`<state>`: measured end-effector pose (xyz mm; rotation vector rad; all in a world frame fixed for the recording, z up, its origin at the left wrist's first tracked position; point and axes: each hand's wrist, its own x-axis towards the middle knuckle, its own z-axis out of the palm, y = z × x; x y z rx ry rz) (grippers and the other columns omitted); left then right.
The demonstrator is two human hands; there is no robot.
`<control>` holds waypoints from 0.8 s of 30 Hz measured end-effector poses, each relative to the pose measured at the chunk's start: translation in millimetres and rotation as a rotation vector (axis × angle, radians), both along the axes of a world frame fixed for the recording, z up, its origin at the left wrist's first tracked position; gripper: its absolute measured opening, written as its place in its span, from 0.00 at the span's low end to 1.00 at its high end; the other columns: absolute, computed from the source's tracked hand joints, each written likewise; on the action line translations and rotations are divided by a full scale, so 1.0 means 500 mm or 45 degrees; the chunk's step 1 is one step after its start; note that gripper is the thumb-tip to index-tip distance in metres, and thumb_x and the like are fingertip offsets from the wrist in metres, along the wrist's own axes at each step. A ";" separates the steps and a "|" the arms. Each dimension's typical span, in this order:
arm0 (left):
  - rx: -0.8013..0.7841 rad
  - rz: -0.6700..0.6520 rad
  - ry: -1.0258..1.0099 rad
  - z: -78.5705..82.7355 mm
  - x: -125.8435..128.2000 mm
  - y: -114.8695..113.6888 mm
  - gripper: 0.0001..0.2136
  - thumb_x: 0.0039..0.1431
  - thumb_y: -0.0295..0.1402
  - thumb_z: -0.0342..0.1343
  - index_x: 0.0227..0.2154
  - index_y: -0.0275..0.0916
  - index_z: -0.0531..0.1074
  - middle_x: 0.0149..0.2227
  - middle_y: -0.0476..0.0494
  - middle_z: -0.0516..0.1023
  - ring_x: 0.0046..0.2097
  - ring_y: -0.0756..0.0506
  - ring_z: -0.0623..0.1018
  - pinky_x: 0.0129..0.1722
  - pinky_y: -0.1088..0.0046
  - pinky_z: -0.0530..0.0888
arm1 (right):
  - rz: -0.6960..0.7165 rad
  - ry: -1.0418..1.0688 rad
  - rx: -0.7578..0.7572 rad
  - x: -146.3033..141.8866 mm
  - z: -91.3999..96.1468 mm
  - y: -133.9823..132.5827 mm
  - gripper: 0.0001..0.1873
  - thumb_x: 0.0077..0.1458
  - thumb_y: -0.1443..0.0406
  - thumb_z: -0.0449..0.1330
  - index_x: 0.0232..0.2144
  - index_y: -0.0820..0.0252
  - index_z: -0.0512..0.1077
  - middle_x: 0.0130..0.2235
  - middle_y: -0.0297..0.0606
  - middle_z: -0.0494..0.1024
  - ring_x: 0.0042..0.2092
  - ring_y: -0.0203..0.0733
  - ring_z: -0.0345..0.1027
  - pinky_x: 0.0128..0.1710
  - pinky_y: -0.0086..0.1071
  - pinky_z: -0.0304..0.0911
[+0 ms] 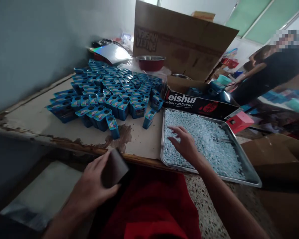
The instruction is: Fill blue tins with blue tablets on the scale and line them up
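Note:
My left hand (92, 186) is closed around a small dark box (114, 168), held just below the table's near edge. My right hand (185, 144) reaches into a metal tray (249, 172) filled with small pale blue candies (209, 142), its fingers spread and resting on them. On the worn white table (35, 119) stand several small blue boxes (109, 93), packed together, with a few loose ones near the front.
A black carton (189, 99) with blue items sits behind the tray, with a red bowl (150, 62) and a large cardboard flap (184, 39) further back. Another person in black (269, 73) bends over at the far right. A pink box (239, 121) lies beside the tray.

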<state>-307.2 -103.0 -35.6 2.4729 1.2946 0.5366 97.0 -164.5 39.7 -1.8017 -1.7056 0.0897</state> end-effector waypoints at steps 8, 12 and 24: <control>-0.108 0.090 0.511 0.114 0.408 0.107 0.41 0.50 0.46 0.70 0.68 0.41 0.69 0.60 0.31 0.77 0.59 0.25 0.75 0.57 0.48 0.75 | 0.408 -0.469 -0.243 0.061 -0.011 0.340 0.33 0.56 0.70 0.68 0.64 0.55 0.71 0.65 0.47 0.74 0.66 0.60 0.62 0.62 0.49 0.62; -0.058 0.185 0.511 0.073 0.430 0.126 0.35 0.56 0.48 0.68 0.64 0.39 0.72 0.61 0.26 0.74 0.60 0.24 0.72 0.54 0.47 0.76 | 0.298 -0.349 -0.216 0.085 -0.037 0.353 0.23 0.60 0.57 0.69 0.55 0.56 0.74 0.54 0.46 0.79 0.53 0.55 0.72 0.48 0.40 0.65; 0.213 0.286 0.193 -0.009 0.467 0.144 0.39 0.64 0.58 0.62 0.67 0.34 0.69 0.70 0.16 0.63 0.62 0.19 0.71 0.55 0.42 0.74 | -0.069 0.265 0.098 0.119 0.038 0.291 0.19 0.49 0.52 0.72 0.35 0.53 0.70 0.33 0.34 0.76 0.36 0.46 0.68 0.35 0.37 0.55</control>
